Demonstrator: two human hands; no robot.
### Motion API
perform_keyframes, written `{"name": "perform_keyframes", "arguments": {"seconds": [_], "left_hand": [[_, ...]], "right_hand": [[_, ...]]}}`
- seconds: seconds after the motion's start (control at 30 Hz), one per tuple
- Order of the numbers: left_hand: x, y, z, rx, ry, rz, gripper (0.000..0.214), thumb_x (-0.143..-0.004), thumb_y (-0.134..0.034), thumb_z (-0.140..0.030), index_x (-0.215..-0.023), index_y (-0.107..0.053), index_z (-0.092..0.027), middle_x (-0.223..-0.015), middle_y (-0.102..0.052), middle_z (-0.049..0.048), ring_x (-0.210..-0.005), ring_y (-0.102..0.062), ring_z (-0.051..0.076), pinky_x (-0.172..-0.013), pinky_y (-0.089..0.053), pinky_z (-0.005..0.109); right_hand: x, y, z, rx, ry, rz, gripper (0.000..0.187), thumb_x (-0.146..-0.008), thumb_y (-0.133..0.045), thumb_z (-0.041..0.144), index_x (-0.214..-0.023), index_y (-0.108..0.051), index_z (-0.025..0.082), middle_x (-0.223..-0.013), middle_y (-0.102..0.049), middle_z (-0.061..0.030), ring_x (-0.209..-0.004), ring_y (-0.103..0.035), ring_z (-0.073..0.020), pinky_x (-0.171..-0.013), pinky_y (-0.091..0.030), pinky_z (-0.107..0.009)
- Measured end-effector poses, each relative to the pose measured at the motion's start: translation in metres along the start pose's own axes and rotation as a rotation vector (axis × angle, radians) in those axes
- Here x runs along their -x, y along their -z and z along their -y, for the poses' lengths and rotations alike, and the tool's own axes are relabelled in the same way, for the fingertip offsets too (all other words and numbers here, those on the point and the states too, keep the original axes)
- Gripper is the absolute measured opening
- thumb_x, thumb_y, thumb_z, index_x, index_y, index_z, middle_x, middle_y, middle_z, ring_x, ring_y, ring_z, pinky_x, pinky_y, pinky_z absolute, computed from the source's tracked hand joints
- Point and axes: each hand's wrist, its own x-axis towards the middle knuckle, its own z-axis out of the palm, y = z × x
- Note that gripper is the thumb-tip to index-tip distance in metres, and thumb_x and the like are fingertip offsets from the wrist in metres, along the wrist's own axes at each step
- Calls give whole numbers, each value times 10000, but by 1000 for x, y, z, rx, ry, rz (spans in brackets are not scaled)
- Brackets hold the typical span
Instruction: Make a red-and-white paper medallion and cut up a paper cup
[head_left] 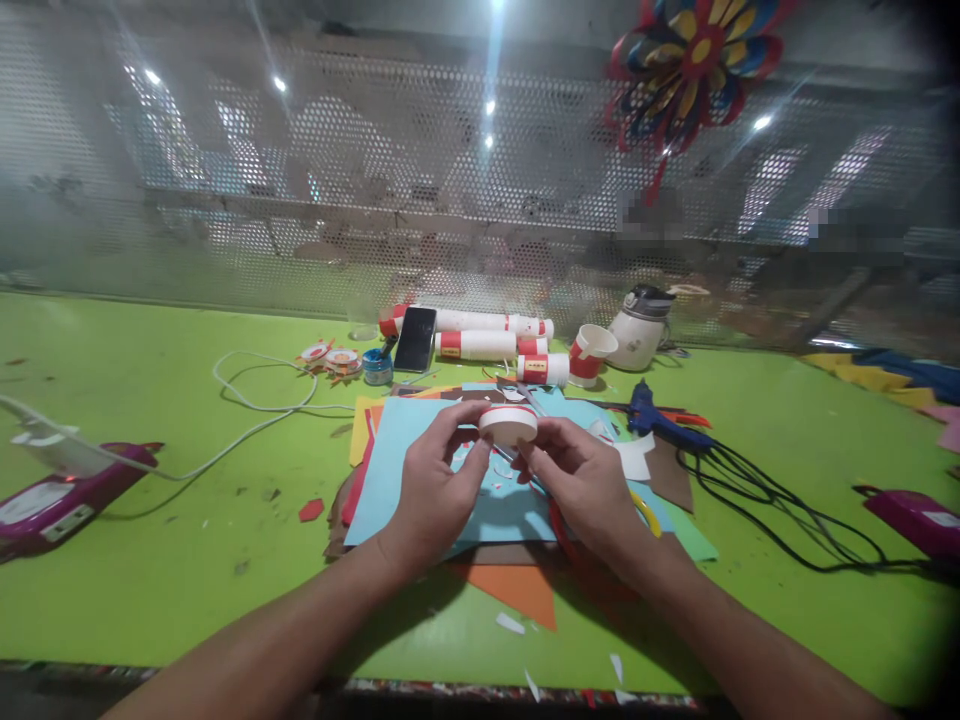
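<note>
Both my hands hold a short white paper-cup ring with a red band [508,422] above a light blue paper sheet [390,470]. My left hand [439,485] pinches its left side with thumb and fingers. My right hand [577,480] grips its right side, fingers curled. Under the blue sheet lie orange [517,590], yellow and brown paper sheets. Small white paper scraps are scattered near the table's front edge.
On the green table [187,560]: stacked white cups with red bands [487,345], a black phone [415,338], a blue glue gun [652,415] with black cable [780,510], a white jug [639,330], magenta devices at left [52,495] and right [915,520]. A perforated screen and paper pinwheel [690,60] stand behind.
</note>
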Motion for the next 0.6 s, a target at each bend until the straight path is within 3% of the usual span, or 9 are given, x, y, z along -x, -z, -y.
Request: {"name": "perform_keyframes", "arguments": {"seconds": [0.37, 0.6], "left_hand": [[-5, 0, -2, 44, 102, -18, 218, -813, -583, -195, -1027, -597, -157, -1026, -652, 76, -937, -616, 172, -830, -507, 305], [-18, 5, 5, 419, 548, 15, 395, -693, -657, -151, -1085, -614, -164, -854, -675, 40, -746, -619, 141, -694, -513, 281]], "right_hand": [[0, 0, -6, 67, 16, 11, 134, -800, -619, 274, -890, -616, 175, -720, -632, -7, -604, -612, -130, -533, -531, -252], [-6, 4, -8, 83, -86, 6, 332, -781, -632, 371, -1021, -619, 142, -725, -639, -27, -615, -607, -145, -536, -529, -274]]}}
